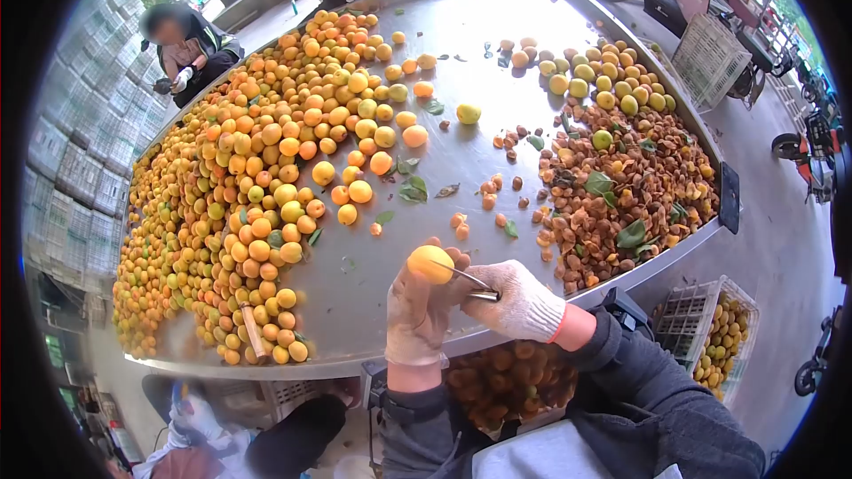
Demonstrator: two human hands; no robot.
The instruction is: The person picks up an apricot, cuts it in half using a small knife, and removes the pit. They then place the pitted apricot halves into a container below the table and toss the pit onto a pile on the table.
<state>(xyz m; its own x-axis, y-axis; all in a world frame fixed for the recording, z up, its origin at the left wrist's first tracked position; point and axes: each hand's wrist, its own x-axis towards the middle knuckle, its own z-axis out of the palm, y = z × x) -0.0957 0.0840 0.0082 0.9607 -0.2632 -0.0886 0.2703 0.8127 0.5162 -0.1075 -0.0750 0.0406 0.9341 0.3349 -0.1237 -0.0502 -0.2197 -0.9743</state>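
My left hand (414,319), in a pale glove, holds a yellow-orange apricot (426,266) up between thumb and fingers. Closed round a small metal pitting tool with a thin, slightly curved tip (473,281) is my right hand (522,303), in a white knit glove. The tool's tip reaches the apricot's right side. Both hands are above the near edge of a metal table (355,302). Below them, partly hidden by my arms, a container of apricot halves (515,381) stands by my lap.
A large heap of apricots (257,168) covers the table's left side. Brown pits and scraps (621,186) lie at right, with greenish apricots (612,80) behind. A wooden stick (253,330) rests at left. A fruit crate (719,337) stands right; people (191,53) work around the table.
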